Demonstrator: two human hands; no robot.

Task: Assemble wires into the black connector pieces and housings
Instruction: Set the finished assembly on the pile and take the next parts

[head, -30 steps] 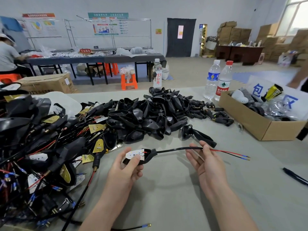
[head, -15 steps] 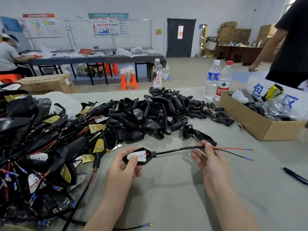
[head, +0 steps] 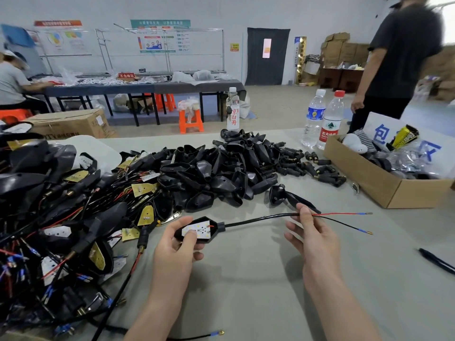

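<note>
Left hand [head: 177, 244]: fingers curl round the black housing [head: 199, 230], thumb on top.
Right hand [head: 310, 237]: fingertips pinch the cable [head: 258, 219].
Where: housing just in front of the pile of black parts [head: 221, 168].

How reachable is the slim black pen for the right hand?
Probably yes: only bare grey tabletop lies between the right hand and the slim black pen, though its fingers pinch the black sheathed cable.
</note>
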